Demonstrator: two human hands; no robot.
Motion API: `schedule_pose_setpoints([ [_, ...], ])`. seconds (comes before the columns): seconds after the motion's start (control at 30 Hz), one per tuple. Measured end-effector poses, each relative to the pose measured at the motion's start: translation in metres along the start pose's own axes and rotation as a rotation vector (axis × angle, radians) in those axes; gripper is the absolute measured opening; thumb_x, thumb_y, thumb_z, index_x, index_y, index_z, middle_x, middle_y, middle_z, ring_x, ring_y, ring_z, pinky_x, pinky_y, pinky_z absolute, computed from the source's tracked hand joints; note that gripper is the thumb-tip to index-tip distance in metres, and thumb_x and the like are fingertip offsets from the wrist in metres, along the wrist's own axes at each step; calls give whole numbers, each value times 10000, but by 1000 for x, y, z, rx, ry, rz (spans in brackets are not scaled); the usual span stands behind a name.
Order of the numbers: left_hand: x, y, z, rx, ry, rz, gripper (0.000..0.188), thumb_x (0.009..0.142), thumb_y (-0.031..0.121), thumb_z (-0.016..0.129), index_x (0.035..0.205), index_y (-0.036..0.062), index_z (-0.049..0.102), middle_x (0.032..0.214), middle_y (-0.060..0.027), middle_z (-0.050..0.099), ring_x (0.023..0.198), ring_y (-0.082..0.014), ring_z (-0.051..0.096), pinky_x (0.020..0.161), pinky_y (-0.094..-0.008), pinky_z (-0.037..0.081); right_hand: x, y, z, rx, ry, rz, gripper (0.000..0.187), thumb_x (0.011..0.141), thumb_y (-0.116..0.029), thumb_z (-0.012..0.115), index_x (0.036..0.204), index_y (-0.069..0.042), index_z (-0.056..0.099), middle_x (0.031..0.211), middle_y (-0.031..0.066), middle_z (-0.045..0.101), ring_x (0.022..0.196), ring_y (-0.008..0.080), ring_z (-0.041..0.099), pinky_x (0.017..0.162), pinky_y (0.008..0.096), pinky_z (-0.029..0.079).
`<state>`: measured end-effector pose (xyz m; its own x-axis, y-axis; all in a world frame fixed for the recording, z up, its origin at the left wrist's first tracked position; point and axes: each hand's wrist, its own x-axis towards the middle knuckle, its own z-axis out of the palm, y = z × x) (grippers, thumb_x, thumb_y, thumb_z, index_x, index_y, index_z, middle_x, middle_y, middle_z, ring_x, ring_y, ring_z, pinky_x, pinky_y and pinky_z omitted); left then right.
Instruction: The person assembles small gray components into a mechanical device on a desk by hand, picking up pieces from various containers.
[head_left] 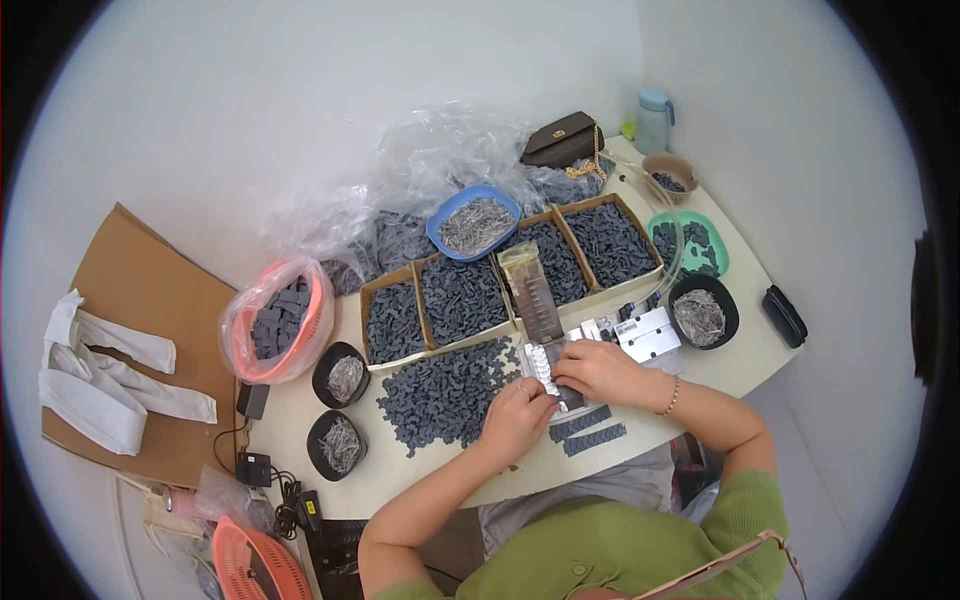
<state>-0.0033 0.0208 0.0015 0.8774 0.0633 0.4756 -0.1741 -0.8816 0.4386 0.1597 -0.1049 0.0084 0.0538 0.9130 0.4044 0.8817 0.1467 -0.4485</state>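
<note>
A small metal fixture (pixel 541 370) with a row of slots stands at the table's front, a clear brownish plastic cover (pixel 531 290) tilted up behind it. My left hand (pixel 514 422) is at its lower left edge, fingers bent and pinched together. From the right, my right hand (pixel 603 374) reaches over the fixture with its fingers closed near the slots. Whatever small piece either hand pinches is hidden by the fingers. Beside the hands lie two dark grey strips of joined pieces (pixel 594 439). A pile of small dark grey plastic pieces (pixel 440 400) spreads left of the fixture.
Divided cardboard trays (pixel 408 360) of grey pieces stand behind. Metal pins fill a blue bowl (pixel 437 243) and black bowls (pixel 325 367), one black bowl (pixel 735 322) at right. A white-and-silver device (pixel 648 335) with a clear tube adjoins the fixture. A pink basket (pixel 325 330) stands left.
</note>
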Motion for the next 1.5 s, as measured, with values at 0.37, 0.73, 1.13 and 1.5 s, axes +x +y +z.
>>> schedule_pose_setpoints([
  [0.37,3,0,-6,204,-137,204,130,736,67,651,853,14,630,839,-90,556,769,-247,565,664,-345,474,-1,-2,2,21,-26,-6,112,809,-121,649,892,-47,639,846,95,561,833,289,577,735,385,492],
  [0.73,-4,2,-16,51,-181,35,167,733,47,643,899,30,647,815,-122,573,790,-299,559,681,-398,470,-10,-14,8,-218,-35,-169,180,743,-104,619,913,-47,635,816,69,559,770,243,584,655,349,489],
  [1.13,69,-127,-81,615,-154,-185,119,690,34,665,805,41,637,871,-131,577,885,-314,579,752,-428,477,-10,-28,-2,-335,-176,-139,155,718,-105,590,836,-35,661,865,64,591,837,211,551,690,299,443],
  [1.5,74,-128,-90,379,-68,-384,208,682,96,780,773,32,604,797,-118,603,806,-287,601,717,-390,487,77,64,-31,-812,-116,57,83,734,-125,621,750,-143,701,786,-4,642,899,184,562,800,341,403],
])
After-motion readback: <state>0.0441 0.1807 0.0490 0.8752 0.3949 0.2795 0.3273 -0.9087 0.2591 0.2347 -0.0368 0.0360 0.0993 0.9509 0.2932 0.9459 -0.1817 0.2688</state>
